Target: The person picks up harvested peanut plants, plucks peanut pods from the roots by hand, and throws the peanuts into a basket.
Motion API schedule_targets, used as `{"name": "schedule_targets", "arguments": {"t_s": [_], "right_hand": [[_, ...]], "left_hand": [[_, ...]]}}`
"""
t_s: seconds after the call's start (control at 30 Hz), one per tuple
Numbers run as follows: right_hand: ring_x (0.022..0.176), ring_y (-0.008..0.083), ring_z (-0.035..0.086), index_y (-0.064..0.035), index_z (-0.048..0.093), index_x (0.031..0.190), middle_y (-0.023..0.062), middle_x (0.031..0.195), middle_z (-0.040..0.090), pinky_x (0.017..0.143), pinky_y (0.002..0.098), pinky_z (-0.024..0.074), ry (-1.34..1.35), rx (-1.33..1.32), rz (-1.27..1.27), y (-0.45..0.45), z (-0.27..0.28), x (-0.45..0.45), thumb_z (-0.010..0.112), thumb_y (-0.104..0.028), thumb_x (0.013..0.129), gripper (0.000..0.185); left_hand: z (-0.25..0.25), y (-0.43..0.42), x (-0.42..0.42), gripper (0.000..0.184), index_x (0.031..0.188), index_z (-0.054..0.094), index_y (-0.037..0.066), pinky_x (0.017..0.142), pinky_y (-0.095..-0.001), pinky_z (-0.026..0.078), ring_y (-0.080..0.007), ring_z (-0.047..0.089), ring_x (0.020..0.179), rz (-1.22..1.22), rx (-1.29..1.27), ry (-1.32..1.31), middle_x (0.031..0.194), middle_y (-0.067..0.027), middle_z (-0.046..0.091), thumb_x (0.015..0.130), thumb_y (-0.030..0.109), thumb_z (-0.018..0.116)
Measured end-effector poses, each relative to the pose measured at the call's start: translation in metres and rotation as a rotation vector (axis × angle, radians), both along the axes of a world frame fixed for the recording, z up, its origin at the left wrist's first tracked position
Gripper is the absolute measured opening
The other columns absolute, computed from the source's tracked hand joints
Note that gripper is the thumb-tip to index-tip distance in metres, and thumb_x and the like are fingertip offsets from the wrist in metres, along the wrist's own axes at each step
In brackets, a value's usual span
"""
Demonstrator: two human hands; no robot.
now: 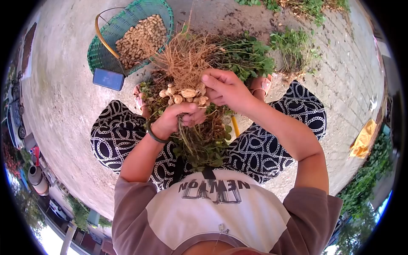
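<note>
My left hand (pixel 180 117) is wrapped round the stems of an uprooted peanut plant (pixel 187 63), just below its cluster of pods (pixel 183 94). The plant is upside down, with its tangled roots up and its leafy stems hanging between my knees. At the right side of the pods is my right hand (pixel 223 88), its thumb and fingers pinched together against the roots. What lies between those fingertips is hidden. Several pale pods show between the two hands.
A green basket (pixel 100 51) with a yellow handle holds many loose peanuts (pixel 142 38) at the upper left. A phone (pixel 108 79) lies against its near edge. Leafy plants (pixel 246 55) lie on the ground beyond my hands. A yellow bag (pixel 364 138) is at the far right.
</note>
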State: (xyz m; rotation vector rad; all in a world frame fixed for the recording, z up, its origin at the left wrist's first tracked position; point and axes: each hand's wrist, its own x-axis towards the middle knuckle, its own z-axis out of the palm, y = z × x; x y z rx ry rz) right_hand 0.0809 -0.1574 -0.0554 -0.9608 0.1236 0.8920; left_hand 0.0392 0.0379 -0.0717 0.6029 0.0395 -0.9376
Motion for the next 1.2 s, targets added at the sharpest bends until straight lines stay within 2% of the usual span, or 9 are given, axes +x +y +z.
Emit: {"name": "schedule_targets", "arguments": {"t_s": [0.33,0.43,0.57,0.7,0.8,0.93,1.03,1.13,1.2], "right_hand": [[0.048,0.0046,0.028,-0.0056,0.058,0.099,-0.0051,0.056,0.034,0.045,0.0214,0.0207,0.15,0.192,-0.089,-0.005,0.005,-0.003,0.045,-0.031,0.104,0.029],[0.05,0.0063,0.034,-0.0043,0.058,0.104,-0.0003,0.065,0.048,0.045,0.0211,0.0229,-0.019,0.089,-0.172,-0.021,0.005,0.012,0.045,-0.029,0.104,0.028],[0.052,0.0062,0.039,-0.0048,0.061,0.107,0.003,0.088,0.059,0.044,0.0208,0.0243,0.094,0.248,-0.045,-0.016,0.022,0.01,0.05,-0.026,0.101,0.024],[0.052,0.003,0.04,-0.0052,0.063,0.111,0.0032,0.088,0.061,0.043,0.019,0.0257,0.053,-0.069,-0.001,-0.018,0.005,0.013,0.063,-0.018,0.095,0.021],[0.056,0.0034,0.047,-0.0051,0.068,0.101,-0.0001,0.077,0.062,0.046,0.02,0.0337,-0.162,-0.252,0.193,-0.007,0.013,0.006,0.069,-0.019,0.091,0.017],[0.06,0.0055,0.05,0.0002,0.064,0.093,0.0005,0.072,0.061,0.053,0.0246,0.0408,-0.618,-0.421,-0.042,0.001,-0.005,-0.006,0.069,-0.017,0.09,0.018],[0.06,0.007,0.05,0.0019,0.06,0.089,0.0016,0.07,0.059,0.054,0.025,0.0413,-0.602,-0.705,-0.233,-0.008,-0.005,0.011,0.067,-0.015,0.09,0.019],[0.058,0.0047,0.043,-0.0026,0.055,0.096,0.0009,0.08,0.056,0.044,0.022,0.0268,-0.053,-0.09,-0.141,-0.025,-0.011,0.024,0.057,-0.018,0.097,0.016],[0.058,0.0053,0.043,-0.0027,0.056,0.099,0.0005,0.084,0.057,0.044,0.0212,0.0262,0.036,0.032,-0.07,-0.019,-0.013,0.019,0.056,-0.021,0.097,0.018]], "left_hand": [[0.005,0.003,-0.001,0.037,0.062,0.041,0.014,0.055,-0.0275,0.028,-0.01,0.03,0.048,0.012,-0.071,-0.024,0.053,0.0051,0.035,0.092,0.032,0.05],[-0.01,0.012,-0.007,0.038,0.06,0.04,0.014,0.055,-0.0287,0.028,-0.0108,0.03,0.048,0.099,-0.004,0.065,0.053,0.0044,0.035,0.091,0.034,0.051],[-0.004,0.01,0.003,0.035,0.063,0.042,0.012,0.054,-0.0268,0.028,-0.0098,0.031,0.046,0.013,-0.073,-0.058,0.052,0.0037,0.035,0.088,0.034,0.052],[-0.003,0.01,0.001,0.029,0.083,0.048,0.01,0.054,-0.0281,0.027,-0.009,0.029,0.044,0.006,-0.074,-0.025,0.051,0.006,0.033,0.079,0.035,0.062],[0.012,0.004,0.003,0.029,0.081,0.049,0.009,0.054,-0.0275,0.027,-0.0091,0.029,0.043,0.047,0.054,0.013,0.051,0.0059,0.033,0.08,0.035,0.061],[0.005,0.001,0.001,0.028,0.076,0.048,0.01,0.055,-0.0266,0.026,-0.0092,0.03,0.045,0.031,0.053,0.013,0.052,0.0057,0.033,0.084,0.035,0.058],[-0.003,0.006,-0.001,0.034,0.065,0.043,0.013,0.058,-0.0267,0.027,-0.0093,0.03,0.048,0.024,0.022,-0.048,0.055,0.0057,0.034,0.089,0.036,0.052],[-0.006,0.01,0.003,0.037,0.061,0.04,0.014,0.06,-0.0267,0.027,-0.0091,0.03,0.049,0.078,0.021,-0.049,0.056,0.0058,0.034,0.089,0.036,0.051],[-0.006,0.012,0.005,0.038,0.06,0.039,0.015,0.059,-0.0265,0.027,-0.0089,0.03,0.049,0.092,0.024,-0.043,0.056,0.0057,0.035,0.089,0.037,0.052]]}}
